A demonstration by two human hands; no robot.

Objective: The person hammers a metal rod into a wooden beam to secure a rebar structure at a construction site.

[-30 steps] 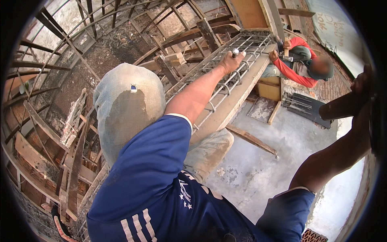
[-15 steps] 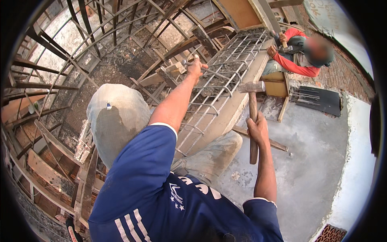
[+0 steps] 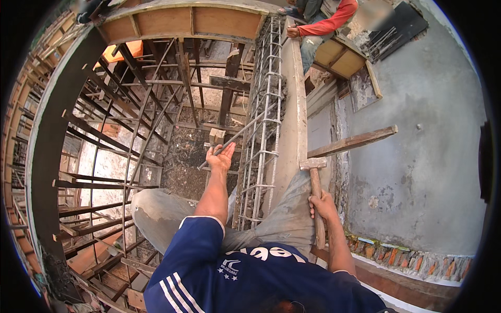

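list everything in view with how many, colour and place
hammer: 1, brown, in the right hand
rod: 1, grey, across the left hand
cage: 1, grey steel, centre
ledge: 1, tan-grey, right of the cage
plank: 1, brown, right of the ledge
props: many, dark brown, left half
panel: 1, brown, top left
beam: 1, dark grey, far left
cloth or sheet: 1, orange, upper left
board: 1, black, upper right
floor: 1, grey, right
bricks: several, orange, lower right
sleeve: 1, red, another person's, top
shirt: 1, blue, bottom
legs: 2, grey trousers, lower centre
hands: 2, bare, left and right of the cage
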